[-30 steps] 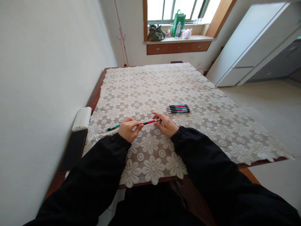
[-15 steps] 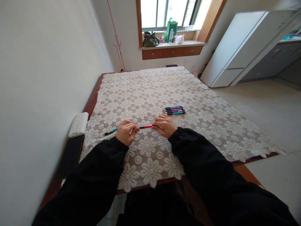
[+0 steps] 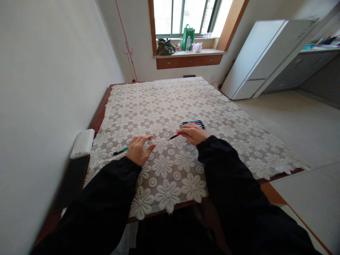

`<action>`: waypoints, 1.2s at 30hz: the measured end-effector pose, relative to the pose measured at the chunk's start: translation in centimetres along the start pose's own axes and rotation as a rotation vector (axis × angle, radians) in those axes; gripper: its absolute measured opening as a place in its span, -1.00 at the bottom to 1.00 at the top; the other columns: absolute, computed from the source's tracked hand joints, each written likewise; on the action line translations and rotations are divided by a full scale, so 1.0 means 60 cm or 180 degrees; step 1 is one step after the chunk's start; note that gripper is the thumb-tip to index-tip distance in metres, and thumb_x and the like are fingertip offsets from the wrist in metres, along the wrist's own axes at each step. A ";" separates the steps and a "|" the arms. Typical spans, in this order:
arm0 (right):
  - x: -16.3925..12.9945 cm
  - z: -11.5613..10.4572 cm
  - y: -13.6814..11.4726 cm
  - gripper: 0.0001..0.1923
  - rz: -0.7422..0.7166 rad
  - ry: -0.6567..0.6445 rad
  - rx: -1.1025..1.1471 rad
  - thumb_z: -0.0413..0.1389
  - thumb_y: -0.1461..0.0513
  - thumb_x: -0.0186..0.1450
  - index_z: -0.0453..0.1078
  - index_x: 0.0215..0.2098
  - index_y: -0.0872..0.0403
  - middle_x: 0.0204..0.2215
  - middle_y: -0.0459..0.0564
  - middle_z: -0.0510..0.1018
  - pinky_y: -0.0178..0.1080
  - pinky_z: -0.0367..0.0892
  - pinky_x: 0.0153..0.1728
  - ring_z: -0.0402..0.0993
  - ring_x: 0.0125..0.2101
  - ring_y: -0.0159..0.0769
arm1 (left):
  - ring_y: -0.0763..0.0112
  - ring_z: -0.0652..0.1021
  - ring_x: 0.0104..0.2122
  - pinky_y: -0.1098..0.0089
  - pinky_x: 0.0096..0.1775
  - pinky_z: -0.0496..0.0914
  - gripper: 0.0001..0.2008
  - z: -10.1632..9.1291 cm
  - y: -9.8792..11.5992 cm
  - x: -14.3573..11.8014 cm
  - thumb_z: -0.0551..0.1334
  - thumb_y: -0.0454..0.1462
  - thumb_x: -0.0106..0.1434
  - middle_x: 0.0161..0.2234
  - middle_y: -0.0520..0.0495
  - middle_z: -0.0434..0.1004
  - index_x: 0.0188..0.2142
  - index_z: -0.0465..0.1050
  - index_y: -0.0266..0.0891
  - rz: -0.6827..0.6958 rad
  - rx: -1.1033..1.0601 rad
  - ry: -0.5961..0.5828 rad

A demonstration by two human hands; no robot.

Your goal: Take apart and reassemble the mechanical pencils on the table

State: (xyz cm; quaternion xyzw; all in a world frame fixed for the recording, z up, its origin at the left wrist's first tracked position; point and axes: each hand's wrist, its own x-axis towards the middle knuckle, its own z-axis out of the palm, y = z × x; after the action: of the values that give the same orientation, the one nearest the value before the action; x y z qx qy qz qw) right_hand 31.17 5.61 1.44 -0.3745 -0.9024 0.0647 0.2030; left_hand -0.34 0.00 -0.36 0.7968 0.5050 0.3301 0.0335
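Note:
My right hand (image 3: 193, 133) grips a red and black pen (image 3: 175, 136), its dark tip pointing left over the tablecloth. Just beyond that hand, several pens (image 3: 191, 122) in teal, red and black lie side by side in a row, partly covered by my fingers. My left hand (image 3: 140, 148) is open and holds nothing, thumb and fingers apart. To its left a teal and black pen (image 3: 120, 151) rests on the cloth, one end near the hand.
A floral lace tablecloth (image 3: 162, 165) covers the table. At the left edge by the wall are a white box-like device (image 3: 82, 143) and a black flat object (image 3: 71, 182). Beyond the table are a windowsill with bags (image 3: 188, 38) and a white fridge (image 3: 255, 60).
My left hand has let go of the red and black pen and opened. My right hand has carried that pen right, towards the row of pens. The view has shifted slightly.

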 end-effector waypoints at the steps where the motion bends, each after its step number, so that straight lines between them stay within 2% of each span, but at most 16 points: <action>1: -0.009 -0.016 0.021 -0.74 0.0215 0.0071 -0.0065 0.03 0.21 0.44 0.56 -0.07 0.02 -0.20 0.05 0.62 -0.16 0.28 -0.07 0.48 -0.16 -0.17 | 0.10 0.52 -0.02 0.13 0.06 0.35 -0.68 0.000 0.000 0.000 0.26 -0.09 0.36 -0.07 -0.12 0.64 0.03 0.52 -0.15 -0.0067 0.0082 0.0017; 4: -0.034 -0.051 0.069 -0.76 0.0729 0.0160 -0.0333 0.08 0.20 0.40 0.57 -0.08 0.03 -0.15 0.07 0.63 -0.14 0.30 -0.05 0.50 -0.12 -0.11 | 0.08 0.50 0.02 0.11 0.08 0.33 -0.72 0.000 -0.003 -0.002 0.26 -0.11 0.34 -0.03 -0.12 0.61 0.00 0.53 -0.11 -0.0160 0.0286 -0.0089; 8: -0.049 -0.059 0.090 -0.77 0.0972 0.0004 -0.0568 0.13 0.20 0.37 0.61 -0.09 -0.02 -0.14 0.07 0.63 -0.12 0.30 -0.06 0.51 -0.11 -0.09 | 0.03 0.46 0.09 0.07 0.10 0.31 -0.71 0.002 -0.011 -0.003 0.27 -0.14 0.32 0.06 -0.12 0.56 0.01 0.52 -0.11 -0.0255 0.0528 -0.0242; 16: -0.048 -0.046 0.093 -0.79 0.1220 -0.0311 -0.0716 0.17 0.16 0.37 0.62 -0.09 -0.10 -0.10 0.00 0.64 -0.11 0.28 -0.04 0.51 -0.07 -0.09 | -0.02 0.42 0.13 0.01 0.11 0.29 -0.66 0.006 -0.019 -0.005 0.23 -0.18 0.31 0.14 -0.16 0.50 0.06 0.49 -0.11 -0.0382 0.0647 -0.0435; 21: -0.047 -0.045 0.088 -0.84 0.1310 -0.0227 -0.0747 0.19 0.22 0.33 0.56 -0.13 -0.02 -0.16 0.03 0.65 -0.10 0.26 -0.04 0.52 -0.11 -0.09 | -0.02 0.43 0.14 0.01 0.11 0.28 -0.68 0.005 -0.016 -0.005 0.23 -0.17 0.32 0.14 -0.16 0.51 0.04 0.49 -0.11 -0.0437 0.0647 -0.0482; 24: -0.048 -0.041 0.087 -0.87 0.1256 -0.0181 -0.0752 0.19 0.22 0.33 0.56 -0.17 -0.01 -0.13 0.04 0.62 -0.10 0.25 -0.04 0.49 -0.08 -0.07 | -0.01 0.45 0.12 0.00 0.09 0.28 -0.69 0.005 -0.016 -0.005 0.23 -0.16 0.32 0.13 -0.15 0.52 0.04 0.49 -0.12 -0.0434 0.0639 -0.0504; 36: -0.046 -0.028 0.081 -0.88 0.1445 -0.0237 -0.1016 0.17 0.24 0.33 0.54 -0.19 0.03 -0.17 0.07 0.57 -0.10 0.26 -0.10 0.44 -0.09 -0.03 | 0.01 0.47 0.08 0.03 0.07 0.30 -0.72 0.006 -0.020 -0.005 0.22 -0.18 0.31 0.10 -0.14 0.54 0.00 0.50 -0.11 -0.0414 0.0575 -0.0523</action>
State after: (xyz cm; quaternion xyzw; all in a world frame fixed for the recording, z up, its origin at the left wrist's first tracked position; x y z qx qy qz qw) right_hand 36.78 7.06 0.80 -0.5916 -0.8011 -0.0207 0.0884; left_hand -1.15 0.42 -1.22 0.7865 0.5788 0.2141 0.0242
